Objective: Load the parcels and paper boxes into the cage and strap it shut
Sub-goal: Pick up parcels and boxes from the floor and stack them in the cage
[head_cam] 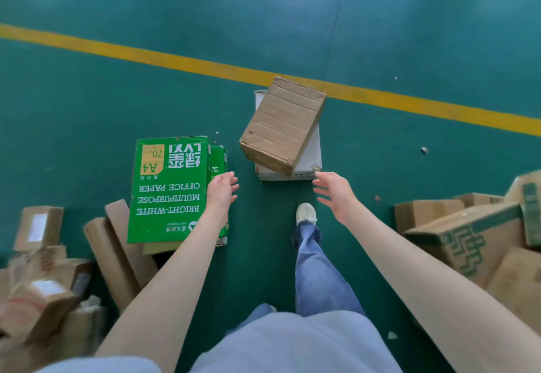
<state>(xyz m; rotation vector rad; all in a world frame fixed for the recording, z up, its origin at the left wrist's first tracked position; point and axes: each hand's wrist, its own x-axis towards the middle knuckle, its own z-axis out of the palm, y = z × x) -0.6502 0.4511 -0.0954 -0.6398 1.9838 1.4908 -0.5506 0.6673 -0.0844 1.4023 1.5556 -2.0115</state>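
At far left a heap of brown parcels (38, 285) lies on the green floor (87, 103), with a green A4 paper box (169, 188) just beside it, lying flat on other cartons. The left hand (222, 189) hangs at that box's right edge, fingers loosely spread and holding nothing; whether it touches the box I cannot tell. Ahead, between the 2 hands, a brown parcel (282, 123) sits askew on a white box (311, 153), overhanging it toward the left. The right hand (333, 194) is just by the white box's near right corner, fingers spread wide, empty. More cartons (468, 241) are piled at far right. The cage is not in view. The step looks like picking up the next load, probably this stack of 2. The next move calls for a hand on each side of the white box, low down, and a level lift so the crooked parcel does not slide off
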